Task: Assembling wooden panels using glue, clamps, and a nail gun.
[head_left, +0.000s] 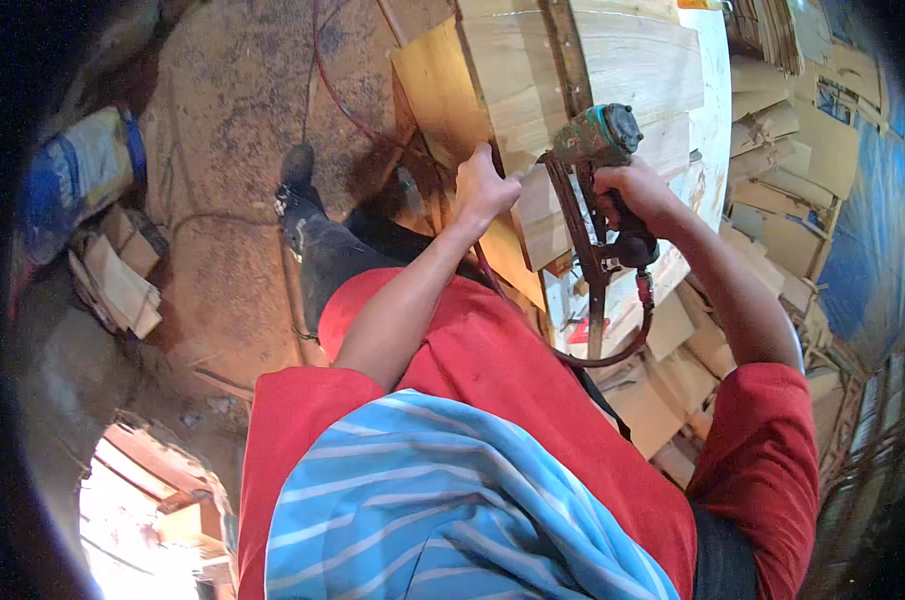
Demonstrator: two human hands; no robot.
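We see the right hand wrapped tight around the handle of a green pneumatic nail gun, grip fully closed on it, nose of the tool down on the wooden boards. A red air hose loops from the gun's base back under the wrist. Our left hand presses flat-ish on the edge of a plywood panel, fingers curled over the board edge, holding nothing else. Boards lie on the white table, just ahead of our red-shirted torso. A stack of cut wood pieces sits right of the table. More wood scraps lie on the dirt floor at left, well apart.
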